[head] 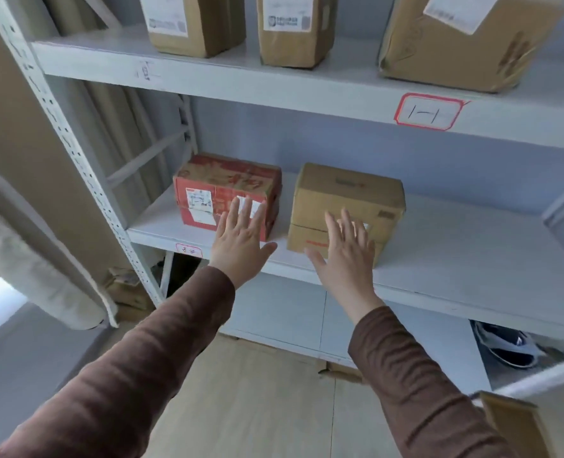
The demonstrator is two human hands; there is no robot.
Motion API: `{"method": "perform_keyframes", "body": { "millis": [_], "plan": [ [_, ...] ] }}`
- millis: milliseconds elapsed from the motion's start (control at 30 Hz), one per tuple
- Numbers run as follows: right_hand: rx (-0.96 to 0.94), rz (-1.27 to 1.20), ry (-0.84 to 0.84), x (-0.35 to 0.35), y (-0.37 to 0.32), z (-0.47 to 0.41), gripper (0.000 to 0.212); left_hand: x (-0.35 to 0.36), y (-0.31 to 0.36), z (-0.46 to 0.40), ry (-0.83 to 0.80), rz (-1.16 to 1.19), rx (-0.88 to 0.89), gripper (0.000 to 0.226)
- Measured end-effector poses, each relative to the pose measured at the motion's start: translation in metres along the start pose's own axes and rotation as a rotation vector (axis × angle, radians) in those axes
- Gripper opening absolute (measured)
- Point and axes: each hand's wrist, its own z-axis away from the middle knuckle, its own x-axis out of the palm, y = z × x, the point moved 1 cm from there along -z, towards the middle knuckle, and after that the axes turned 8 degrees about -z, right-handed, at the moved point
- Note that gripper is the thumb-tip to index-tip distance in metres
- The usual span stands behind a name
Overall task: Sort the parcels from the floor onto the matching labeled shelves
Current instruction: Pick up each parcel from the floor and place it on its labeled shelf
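A red printed parcel (214, 190) and a plain brown parcel (346, 200) stand side by side on the middle shelf (455, 256) of a white rack. My left hand (241, 246) is spread flat with straight fingers in front of the red parcel. My right hand (346, 256) is spread the same way before the brown parcel. Neither hand holds anything, and whether the fingertips touch the boxes cannot be told. A red-edged label (427, 112) marks the upper shelf's front edge, and a small one (188, 250) marks the middle shelf's edge.
Three brown parcels (194, 24) (295, 31) (465, 44) with white labels stand on the upper shelf. A shoe (505, 345) lies on a lower shelf at right. A cardboard box corner (512, 424) shows at bottom right. A curtain (36, 269) hangs left, with wooden floor (257, 398) below.
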Motion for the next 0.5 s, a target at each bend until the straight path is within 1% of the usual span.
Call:
{"method": "perform_keyframes", "body": {
  "millis": [167,267,333,400,500],
  "plan": [
    [0.059,-0.013,0.109,-0.01,0.061,-0.034,0.084,0.022,0.038,-0.055,0.033,0.07,0.058,0.088],
    [0.044,-0.032,0.183,-0.017,0.102,-0.056,0.088,0.038,0.055,-0.086,0.054,0.102,0.058,0.097],
    [0.05,-0.075,0.206,-0.02,0.125,-0.067,0.09,0.049,0.06,-0.102,0.054,0.164,0.041,0.104],
    [0.087,-0.196,0.189,-0.021,0.142,-0.076,0.095,0.058,0.063,-0.113,0.075,0.269,0.015,0.11],
    [0.157,-0.45,0.152,-0.018,0.162,-0.087,0.102,0.067,0.065,-0.124,0.099,0.435,-0.045,0.115]
  ]
}}
